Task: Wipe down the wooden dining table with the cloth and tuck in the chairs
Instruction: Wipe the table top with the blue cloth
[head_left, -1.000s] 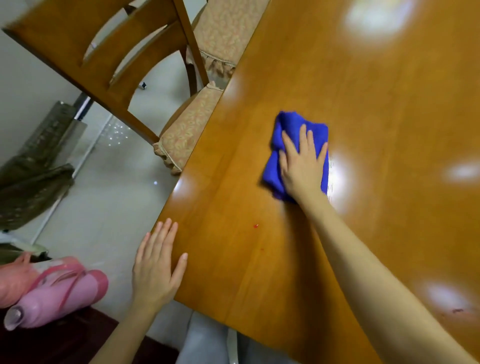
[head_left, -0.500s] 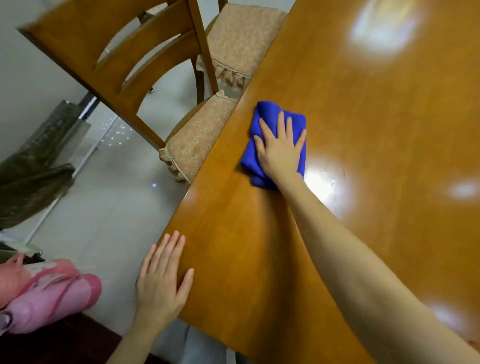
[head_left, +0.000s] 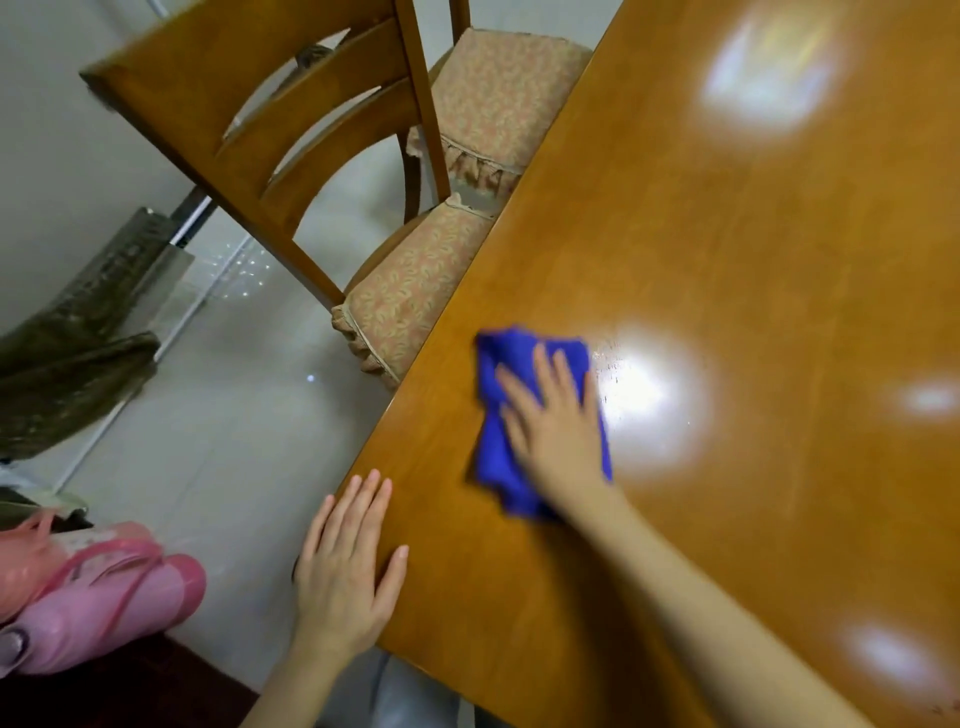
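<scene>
A glossy wooden dining table (head_left: 753, 249) fills the right of the head view. A folded blue cloth (head_left: 493, 431) lies on it near the left edge, pressed flat under my right hand (head_left: 556, 421), whose fingers are spread; both are motion-blurred. My left hand (head_left: 345, 566) rests flat and open on the table's near corner edge. A wooden chair (head_left: 291, 104) with a patterned seat cushion (head_left: 410, 296) stands at the table's left side, its seat partly under the table edge. A second cushioned chair seat (head_left: 498, 93) sits beyond it.
Pale tiled floor (head_left: 218, 415) lies left of the table. A pink flask (head_left: 98, 592) lies at the lower left on a dark surface. A dark green cloth (head_left: 62, 384) hangs over something by the wall at the left.
My right hand slid the blue cloth out toward the table's left edge, then back toward me along it. My left hand stayed on the corner edge.
</scene>
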